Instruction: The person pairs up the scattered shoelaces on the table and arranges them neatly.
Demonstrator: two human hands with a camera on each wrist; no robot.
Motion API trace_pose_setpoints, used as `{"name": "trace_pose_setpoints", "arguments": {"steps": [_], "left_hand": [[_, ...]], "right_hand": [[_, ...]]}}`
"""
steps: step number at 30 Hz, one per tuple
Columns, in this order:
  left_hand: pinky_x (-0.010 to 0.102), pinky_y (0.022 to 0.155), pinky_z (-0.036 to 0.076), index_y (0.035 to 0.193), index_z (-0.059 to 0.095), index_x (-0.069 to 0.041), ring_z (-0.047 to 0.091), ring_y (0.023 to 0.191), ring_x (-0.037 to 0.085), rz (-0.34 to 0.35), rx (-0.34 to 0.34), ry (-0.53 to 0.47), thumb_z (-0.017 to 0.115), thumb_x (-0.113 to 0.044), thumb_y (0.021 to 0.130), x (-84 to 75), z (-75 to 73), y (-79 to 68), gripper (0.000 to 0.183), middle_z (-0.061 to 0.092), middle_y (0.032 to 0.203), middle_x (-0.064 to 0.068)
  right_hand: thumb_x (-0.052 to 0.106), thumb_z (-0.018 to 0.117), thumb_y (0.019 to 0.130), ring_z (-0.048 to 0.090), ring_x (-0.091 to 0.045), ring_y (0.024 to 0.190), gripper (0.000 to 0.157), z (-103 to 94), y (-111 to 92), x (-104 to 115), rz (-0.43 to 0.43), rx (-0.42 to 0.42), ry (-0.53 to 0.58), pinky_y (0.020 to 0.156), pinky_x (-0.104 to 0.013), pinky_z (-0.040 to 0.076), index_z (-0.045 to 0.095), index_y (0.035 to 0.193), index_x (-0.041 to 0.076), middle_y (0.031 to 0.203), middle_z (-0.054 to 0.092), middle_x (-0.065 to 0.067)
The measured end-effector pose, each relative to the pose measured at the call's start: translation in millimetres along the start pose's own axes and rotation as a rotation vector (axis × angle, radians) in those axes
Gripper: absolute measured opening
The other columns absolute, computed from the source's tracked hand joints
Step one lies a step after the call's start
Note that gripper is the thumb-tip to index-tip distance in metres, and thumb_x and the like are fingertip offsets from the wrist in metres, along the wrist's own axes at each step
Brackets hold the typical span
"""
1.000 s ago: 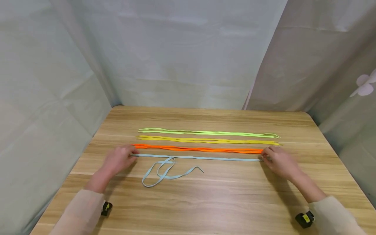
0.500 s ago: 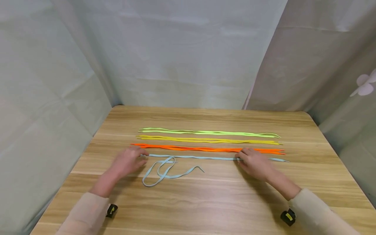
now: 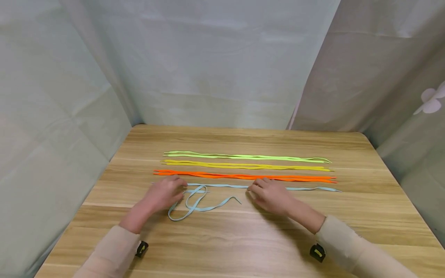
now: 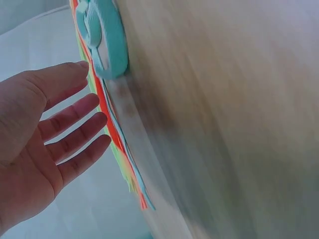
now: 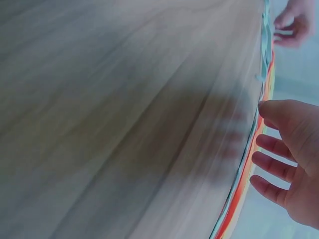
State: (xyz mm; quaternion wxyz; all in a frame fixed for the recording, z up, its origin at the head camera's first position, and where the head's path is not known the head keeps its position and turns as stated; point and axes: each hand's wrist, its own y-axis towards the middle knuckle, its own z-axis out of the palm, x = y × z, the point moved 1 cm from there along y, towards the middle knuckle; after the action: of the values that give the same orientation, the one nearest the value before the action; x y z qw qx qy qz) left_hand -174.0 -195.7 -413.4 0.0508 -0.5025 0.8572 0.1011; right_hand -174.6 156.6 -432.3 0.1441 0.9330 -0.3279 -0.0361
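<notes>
A light blue shoelace (image 3: 222, 185) lies straight across the table, and a second light blue shoelace (image 3: 208, 209) lies looped in front of its left part. My left hand (image 3: 166, 195) is over the straight lace's left part, beside the loops; in the left wrist view its fingers (image 4: 82, 132) are spread and hold nothing. My right hand (image 3: 272, 197) is over the middle of the straight lace. In the right wrist view its fingers are loosely bent and apart, with the thumb (image 5: 274, 108) close to the lace; whether they touch is unclear.
Behind the blue laces lie orange shoelaces (image 3: 212, 176), then yellow shoelaces (image 3: 243, 166), then light green shoelaces (image 3: 243, 157), all in nearly parallel rows. The wooden table (image 3: 236, 247) has pale cloth (image 3: 222, 77) hanging behind it. A small black camera (image 3: 318, 252) sits at the right wrist.
My right hand has moved left along the straight blue lace from its right end towards the middle. My left hand has moved a little right. The laces' left and right ends have come into view.
</notes>
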Motion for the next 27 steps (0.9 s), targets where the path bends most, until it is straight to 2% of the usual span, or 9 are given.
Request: {"name": "trace_pose_setpoints", "arguments": {"steps": [8,16,21,27], "left_hand": [[0.039,0.075,0.05,0.094,0.066,-0.012,0.06,0.087,0.021,0.024,-0.004,0.006,0.072,-0.016,0.075,-6.7,6.9,6.5,0.02,0.061,0.093,0.001],[0.035,0.07,0.05,0.091,0.066,-0.012,0.058,0.082,0.018,0.038,0.004,0.009,0.074,-0.017,0.075,-10.4,11.4,9.9,0.018,0.059,0.086,0.0],[0.035,0.068,0.05,0.091,0.067,-0.012,0.059,0.08,0.018,0.047,-0.007,0.017,0.074,-0.016,0.075,-9.9,13.6,10.7,0.018,0.06,0.087,0.0],[0.035,0.069,0.05,0.09,0.067,-0.011,0.06,0.081,0.018,0.055,-0.007,0.008,0.074,-0.014,0.075,-12.7,12.8,12.5,0.017,0.061,0.088,0.001]], "right_hand": [[0.023,0.068,0.079,0.058,-0.017,0.093,0.032,10.3,25,25,-0.097,-0.002,0.01,0.079,-0.033,0.048,0.062,0.111,0.017,0.101,0.059,0.002],[0.021,0.062,0.085,0.057,-0.015,0.094,0.026,15.4,40,40,-0.104,0.021,-0.012,0.082,-0.031,0.047,0.062,0.111,0.019,0.1,0.06,0.004],[0.018,0.061,0.086,0.056,-0.015,0.091,0.019,17.0,44,43,-0.089,0.023,-0.015,0.076,-0.03,0.048,0.063,0.104,0.02,0.096,0.059,0.004],[0.017,0.064,0.084,0.052,-0.014,0.078,0.005,20.1,44,43,-0.093,-0.015,-0.035,0.065,-0.027,0.043,0.06,0.084,0.019,0.083,0.051,0.004]]}}
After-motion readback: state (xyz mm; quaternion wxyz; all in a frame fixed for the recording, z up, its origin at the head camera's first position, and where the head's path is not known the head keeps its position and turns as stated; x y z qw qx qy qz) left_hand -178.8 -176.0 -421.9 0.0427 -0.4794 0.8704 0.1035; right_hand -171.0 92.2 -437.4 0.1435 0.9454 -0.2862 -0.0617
